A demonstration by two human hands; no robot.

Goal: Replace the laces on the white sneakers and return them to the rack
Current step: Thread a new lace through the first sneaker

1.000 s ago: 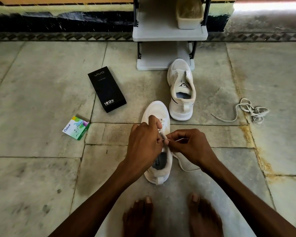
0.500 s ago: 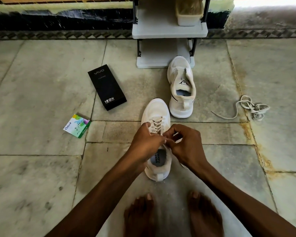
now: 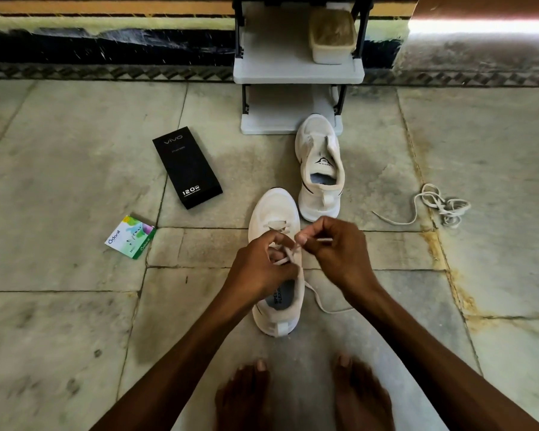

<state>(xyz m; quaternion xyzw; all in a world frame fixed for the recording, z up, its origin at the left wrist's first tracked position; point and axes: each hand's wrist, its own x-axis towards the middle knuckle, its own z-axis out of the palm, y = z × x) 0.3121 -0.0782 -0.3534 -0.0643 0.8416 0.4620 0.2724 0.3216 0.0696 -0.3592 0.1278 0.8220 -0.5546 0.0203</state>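
A white sneaker (image 3: 271, 213) stands on the stone floor just ahead of my bare feet, toe pointing away, with a white lace (image 3: 321, 301) crossed through its front eyelets. My left hand (image 3: 259, 269) grips the shoe's upper by the eyelets, fingers curled around the lace there. My right hand (image 3: 336, 247) pinches the lace end just right of the shoe, and slack trails on the floor. The second white sneaker (image 3: 319, 169) sits farther off, unlaced, its toe by the grey shoe rack (image 3: 296, 73).
A loose white lace (image 3: 436, 206) lies in a tangle on the floor at right. A black phone box (image 3: 187, 166) and a small green-and-white packet (image 3: 130, 237) lie at left. A lidded plastic box (image 3: 333, 35) stands on the rack's shelf. The wall runs behind the rack.
My right hand has drawn the lace end up and to the right, away from the shoe. My left hand has stayed on the eyelets. The view shifted down slightly.
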